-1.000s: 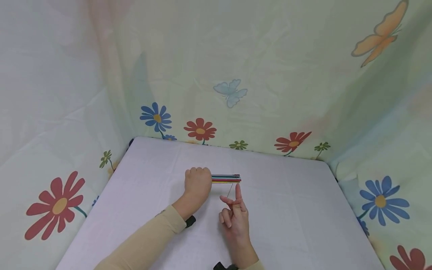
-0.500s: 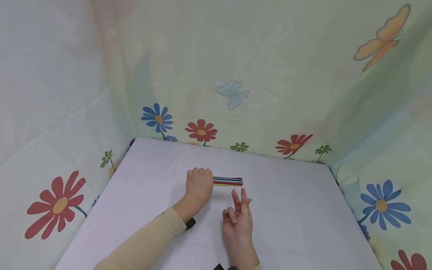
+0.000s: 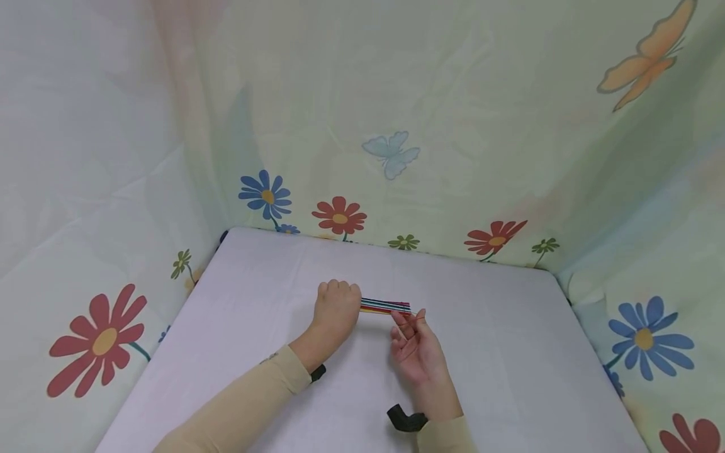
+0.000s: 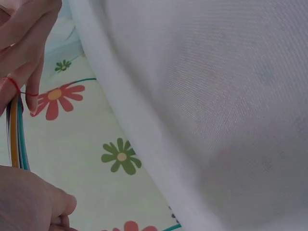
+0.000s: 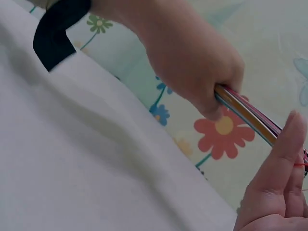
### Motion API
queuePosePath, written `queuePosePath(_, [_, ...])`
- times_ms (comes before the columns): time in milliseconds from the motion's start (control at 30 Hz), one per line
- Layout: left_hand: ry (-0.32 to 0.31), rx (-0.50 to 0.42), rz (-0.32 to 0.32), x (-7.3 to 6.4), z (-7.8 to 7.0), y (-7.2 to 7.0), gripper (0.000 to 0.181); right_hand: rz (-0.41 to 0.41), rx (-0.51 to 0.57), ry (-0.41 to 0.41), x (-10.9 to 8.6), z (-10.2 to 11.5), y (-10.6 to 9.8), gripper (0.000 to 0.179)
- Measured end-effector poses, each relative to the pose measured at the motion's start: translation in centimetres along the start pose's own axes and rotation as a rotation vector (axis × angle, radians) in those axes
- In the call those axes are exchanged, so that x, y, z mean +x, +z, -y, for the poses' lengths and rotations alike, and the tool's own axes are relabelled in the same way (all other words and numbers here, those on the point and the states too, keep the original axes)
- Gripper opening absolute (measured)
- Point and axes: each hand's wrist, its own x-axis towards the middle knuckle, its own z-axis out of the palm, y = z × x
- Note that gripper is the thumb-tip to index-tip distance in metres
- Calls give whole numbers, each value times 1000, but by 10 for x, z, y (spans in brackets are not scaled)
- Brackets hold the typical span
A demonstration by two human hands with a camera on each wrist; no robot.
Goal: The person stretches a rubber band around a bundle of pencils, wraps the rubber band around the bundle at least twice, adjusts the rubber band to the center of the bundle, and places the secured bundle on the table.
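My left hand (image 3: pixel 335 311) grips a bundle of thin coloured sticks (image 3: pixel 382 306) in its fist, and their right ends jut out level over the table. The sticks show yellow, red, white, teal and dark stripes. My right hand (image 3: pixel 421 355) is palm up at that free end, its thumb and bent fingers hooking a thin red rubber band (image 5: pixel 299 165). In the left wrist view the band spans the thumb and a finger right at the ends of the sticks (image 4: pixel 17 139). The left fist hides the other ends.
A white cloth covers the table (image 3: pixel 510 365). Printed curtains (image 3: pixel 481 145) with flowers and butterflies stand behind it and along both sides. A black strap (image 3: pixel 406 418) sits at my right wrist.
My right hand has shifted right and up to the free ends of the sticks, turning its palm up and bringing the rubber band along. My left hand keeps its grip, drifting slightly right.
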Motion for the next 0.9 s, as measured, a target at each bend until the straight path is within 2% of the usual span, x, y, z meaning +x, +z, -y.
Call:
queuePosePath(167, [49, -5, 66, -1, 0, 0, 19, -17, -327, 24, 8, 20, -3, 38])
queuePosePath(300, [85, -11, 86, -1, -1, 0, 17, 17, -585, 25, 9, 31, 0, 47])
queuePosePath(367, [104, -12, 84, -1, -2, 1, 16, 37, -685, 18, 11, 33, 2, 49])
queuePosePath(467, [101, 1, 81, 0, -2, 2, 15, 52, -780, -1, 13, 34, 6, 48])
queuePosePath(567, [70, 11, 91, 0, -2, 1, 17, 26, -808, -24, 13, 31, 10, 44])
queuePosePath(700, [43, 2, 92, -1, 0, 0, 19, -13, -773, -68, 12, 25, 10, 36])
queuePosePath(900, [31, -13, 55, 1, 1, -1, 18, 6, -695, -193, 6, 14, 6, 21])
